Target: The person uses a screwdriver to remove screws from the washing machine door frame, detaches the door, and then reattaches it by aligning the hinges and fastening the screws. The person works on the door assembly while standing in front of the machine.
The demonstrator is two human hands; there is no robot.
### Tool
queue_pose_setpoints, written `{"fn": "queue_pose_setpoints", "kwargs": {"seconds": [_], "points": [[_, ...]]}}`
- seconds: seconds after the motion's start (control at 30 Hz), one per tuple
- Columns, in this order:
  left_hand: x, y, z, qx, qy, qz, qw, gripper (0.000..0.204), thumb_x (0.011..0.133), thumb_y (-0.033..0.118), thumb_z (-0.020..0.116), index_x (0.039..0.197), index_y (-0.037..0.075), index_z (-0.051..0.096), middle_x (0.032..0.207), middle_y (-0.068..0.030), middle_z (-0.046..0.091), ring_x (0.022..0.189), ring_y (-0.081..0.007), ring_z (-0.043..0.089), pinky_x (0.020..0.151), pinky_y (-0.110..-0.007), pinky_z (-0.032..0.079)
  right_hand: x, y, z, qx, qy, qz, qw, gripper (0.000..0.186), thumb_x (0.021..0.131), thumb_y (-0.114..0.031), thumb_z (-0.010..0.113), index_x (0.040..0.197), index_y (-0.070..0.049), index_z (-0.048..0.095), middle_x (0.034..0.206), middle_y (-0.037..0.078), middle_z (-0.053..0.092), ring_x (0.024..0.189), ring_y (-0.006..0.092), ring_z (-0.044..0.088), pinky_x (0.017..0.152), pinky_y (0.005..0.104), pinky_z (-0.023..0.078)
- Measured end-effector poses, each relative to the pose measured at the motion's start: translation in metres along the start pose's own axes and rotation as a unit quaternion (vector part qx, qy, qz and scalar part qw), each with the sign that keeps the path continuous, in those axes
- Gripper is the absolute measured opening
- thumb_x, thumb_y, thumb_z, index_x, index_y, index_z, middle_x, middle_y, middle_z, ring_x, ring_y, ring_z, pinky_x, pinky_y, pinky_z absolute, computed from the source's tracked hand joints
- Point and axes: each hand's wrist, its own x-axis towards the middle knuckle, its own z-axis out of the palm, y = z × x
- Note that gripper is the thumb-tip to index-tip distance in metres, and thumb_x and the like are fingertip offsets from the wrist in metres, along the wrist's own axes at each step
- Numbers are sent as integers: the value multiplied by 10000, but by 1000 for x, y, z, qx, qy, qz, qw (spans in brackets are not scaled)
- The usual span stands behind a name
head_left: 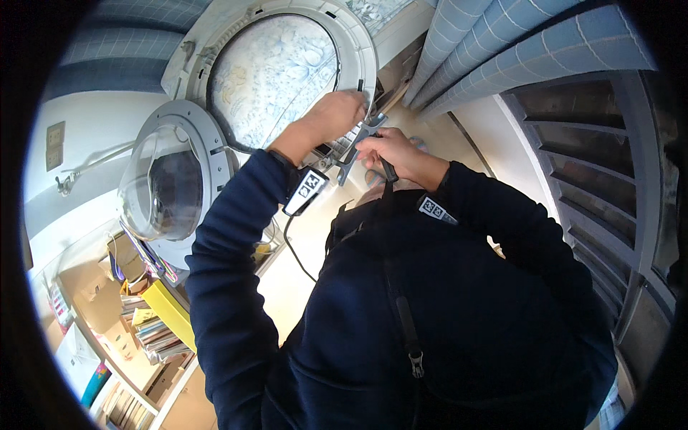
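My left hand [330, 118] is closed at the right rim of a round white plastic frame [192, 75], its fingertips partly hidden; inside the frame is a pale blue floral surface [269, 75]. My right hand [390, 150] grips a black-handled tool [389, 170] just below my left hand, beside a grey bracket [346, 166]; the tool's far end is unclear. Left of the frame, a hinged round door [215, 143] with a clear dome [161, 183] stands swung out.
Blue checked curtains [530, 54] hang at the upper right, beside a slatted grey window [588, 165]. A wall socket [55, 145] and tap [66, 183] are at the left, above shelves of boxes, papers and a yellow folder [167, 314]. A black cable [301, 265] hangs below my left wrist.
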Motion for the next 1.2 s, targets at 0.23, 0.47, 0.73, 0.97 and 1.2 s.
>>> {"fn": "queue_pose_setpoints", "kwargs": {"seconds": [0.23,0.47,0.73,0.97,1.2], "points": [[3,-19,-11,-166,-40,22,985,327,978,261,502,817,-12,580,653,-144,533,617,-263,545,625,-384,456,-2,3,1,7,4,-23,1000,170,797,-133,688,876,4,624,788,130,679,576,143,621,487,251,403],[-7,-9,8,-539,-30,-266,799,284,930,300,660,791,60,598,607,51,435,507,-56,338,443,-225,259,-2,5,1,38,-10,-21,999,162,807,-115,674,872,22,618,771,126,674,587,141,621,496,240,407],[-2,-10,-2,-558,-69,-322,762,303,917,287,679,832,5,607,584,38,445,417,-52,287,372,-237,177,3,3,-6,27,-26,11,999,156,832,-112,659,918,10,614,815,130,676,584,135,611,500,245,411],[2,-7,2,-452,-43,-337,825,406,879,382,709,818,-9,618,507,26,431,360,-55,319,341,-239,184,-1,12,-6,6,-23,-20,1000,182,853,-158,690,958,-29,616,870,103,693,593,123,611,503,239,410],[-1,-4,-3,-490,-91,-389,775,445,888,434,681,814,-2,628,507,16,474,340,-64,355,320,-217,253,5,14,-7,21,-27,8,999,170,873,-160,670,980,-36,626,901,98,699,613,111,610,510,232,413]]}}
